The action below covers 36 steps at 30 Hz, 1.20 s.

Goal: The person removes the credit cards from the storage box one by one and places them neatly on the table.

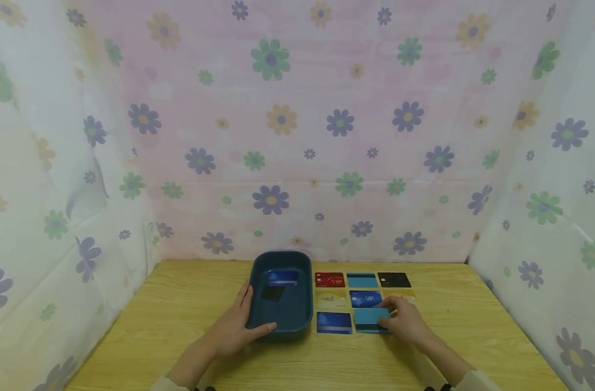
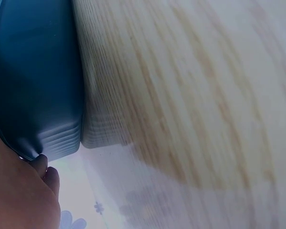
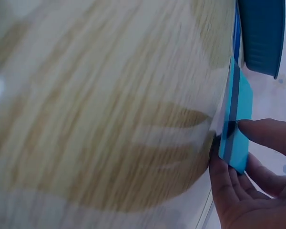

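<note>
A dark blue plastic bin stands on the table; a blue card and a dark card lie inside. My left hand holds its near left corner, thumb over the near rim and fingers along the left wall. In the left wrist view, the fingers lie against the bin's wall. My right hand pinches the right end of a light blue card with a dark stripe. The right wrist view shows that card tilted, the thumb on its striped face and fingers behind.
Beside the bin, cards lie in rows on the wooden table: red, light blue, black, cream-gold, blue VIP and blue. Another gold card is partly behind my right hand. Flowered cloth surrounds the table.
</note>
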{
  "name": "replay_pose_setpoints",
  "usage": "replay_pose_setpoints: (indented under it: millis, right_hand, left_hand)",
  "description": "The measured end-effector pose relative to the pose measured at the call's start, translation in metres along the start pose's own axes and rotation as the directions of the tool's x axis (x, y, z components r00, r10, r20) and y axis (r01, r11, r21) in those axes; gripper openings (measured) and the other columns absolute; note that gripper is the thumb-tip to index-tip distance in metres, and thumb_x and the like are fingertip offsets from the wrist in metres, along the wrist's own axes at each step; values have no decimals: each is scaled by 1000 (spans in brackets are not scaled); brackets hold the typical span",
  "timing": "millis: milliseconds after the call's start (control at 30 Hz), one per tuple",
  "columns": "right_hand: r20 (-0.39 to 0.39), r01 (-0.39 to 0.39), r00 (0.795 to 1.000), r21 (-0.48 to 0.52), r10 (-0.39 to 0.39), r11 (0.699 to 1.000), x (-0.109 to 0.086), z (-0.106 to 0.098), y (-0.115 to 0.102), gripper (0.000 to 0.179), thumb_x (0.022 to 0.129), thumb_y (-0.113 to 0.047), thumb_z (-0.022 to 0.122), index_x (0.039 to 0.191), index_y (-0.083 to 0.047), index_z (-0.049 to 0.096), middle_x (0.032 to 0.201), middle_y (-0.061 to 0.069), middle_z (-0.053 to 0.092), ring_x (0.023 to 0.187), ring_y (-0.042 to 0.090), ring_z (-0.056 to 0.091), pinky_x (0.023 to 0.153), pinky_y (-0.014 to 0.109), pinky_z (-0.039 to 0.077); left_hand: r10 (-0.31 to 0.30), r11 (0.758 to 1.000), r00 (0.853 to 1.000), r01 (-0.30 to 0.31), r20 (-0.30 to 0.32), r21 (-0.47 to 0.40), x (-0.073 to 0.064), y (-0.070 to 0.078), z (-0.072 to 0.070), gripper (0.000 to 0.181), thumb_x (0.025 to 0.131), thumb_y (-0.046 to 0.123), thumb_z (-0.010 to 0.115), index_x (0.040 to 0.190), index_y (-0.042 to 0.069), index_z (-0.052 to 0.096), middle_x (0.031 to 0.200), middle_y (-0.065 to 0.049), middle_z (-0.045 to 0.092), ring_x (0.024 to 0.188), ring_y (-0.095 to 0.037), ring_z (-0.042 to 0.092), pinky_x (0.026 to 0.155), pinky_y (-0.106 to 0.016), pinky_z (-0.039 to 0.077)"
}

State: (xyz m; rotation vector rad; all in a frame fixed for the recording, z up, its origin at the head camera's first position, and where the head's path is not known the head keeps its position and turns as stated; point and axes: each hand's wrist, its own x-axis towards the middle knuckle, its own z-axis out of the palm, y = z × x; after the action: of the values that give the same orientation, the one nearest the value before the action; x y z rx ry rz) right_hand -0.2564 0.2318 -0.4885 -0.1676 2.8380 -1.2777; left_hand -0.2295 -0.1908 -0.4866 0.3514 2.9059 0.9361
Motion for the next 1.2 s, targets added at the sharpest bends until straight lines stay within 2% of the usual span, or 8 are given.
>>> replay_pose_setpoints:
  millis: [167, 433, 700, 967, 1200]
  right_hand:
    - [4, 81, 997, -83, -81, 993, 0, 0, -2, 29, 79, 1, 83, 106, 4, 72, 105, 11, 71, 91, 27, 66, 80, 46, 57]
    - [49, 135, 990, -97, -131, 986, 1, 0, -4, 29, 79, 5, 80, 108, 7, 73, 111, 20, 72, 96, 36, 69, 80, 49, 58]
    - [43, 131, 991, -133, -127, 982, 2, 1, -6, 31, 77, 1, 83, 106, 8, 74, 108, 18, 73, 94, 30, 68, 80, 49, 57]
    - [40, 111, 994, -149, -107, 983, 4, 2, -7, 31, 78, 0, 83, 106, 8, 73, 106, 17, 73, 95, 30, 66, 82, 50, 56]
    - [41, 123, 992, -171, -117, 978, 4, 3, -7, 30, 77, 0, 83, 104, 8, 74, 102, 13, 73, 90, 26, 65, 79, 48, 55]
  left_hand:
    - [3, 1000, 1000, -3, 2, -9, 0, 1, -1, 120, 88, 72, 63, 164, 3, 1, 171, -13, -11, 152, -47, 21, 115, -64, 31]
    - [3, 1000, 1000, -3, 1, -7, 1, 0, 0, 120, 88, 72, 63, 164, 3, 1, 171, -12, -11, 152, -46, 21, 115, -64, 31]
    - [-3, 1000, 1000, 3, -1, -13, 0, 0, 1, 121, 88, 73, 64, 164, 3, 1, 172, -13, -10, 151, -47, 23, 114, -64, 32]
    - [-1, 1000, 1000, 1, -5, -12, 1, 1, 0, 120, 88, 72, 64, 164, 4, 0, 172, -12, -10, 151, -47, 22, 115, -64, 31]
    - [-5, 1000, 1000, 5, -1, -6, 0, 1, 0, 121, 87, 73, 63, 164, 3, 2, 172, -13, -9, 151, -47, 24, 114, -63, 33]
